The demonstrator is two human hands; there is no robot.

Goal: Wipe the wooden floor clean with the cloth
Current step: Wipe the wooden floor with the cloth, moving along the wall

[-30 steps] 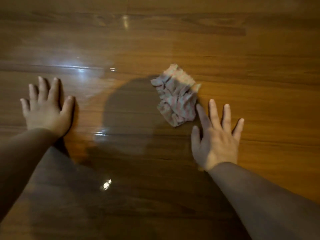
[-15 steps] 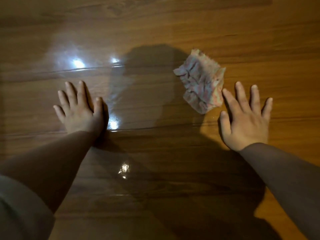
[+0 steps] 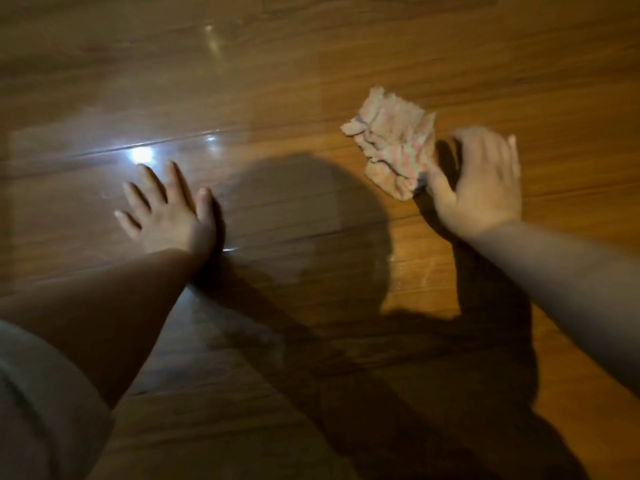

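Note:
A crumpled pink-and-white cloth (image 3: 394,143) lies on the glossy wooden floor (image 3: 277,81), right of centre. My left hand (image 3: 169,209) presses flat on the boards with its fingers spread, well left of the cloth. My right hand (image 3: 479,178) is blurred and lifted a little off the floor, just right of the cloth. Its fingers are loosely bent and its thumb reaches the cloth's lower right edge. I cannot see any fingers closed round the cloth.
My head and arms cast a dark shadow (image 3: 311,230) over the middle of the floor. Bright light glints (image 3: 142,154) off the boards beyond my left hand. A pale sleeve or garment (image 3: 38,403) fills the lower left corner.
My right hand has lifted off the floor and moved in against the cloth's right edge, its fingers bending. The left hand stays flat. The view has shifted slightly.

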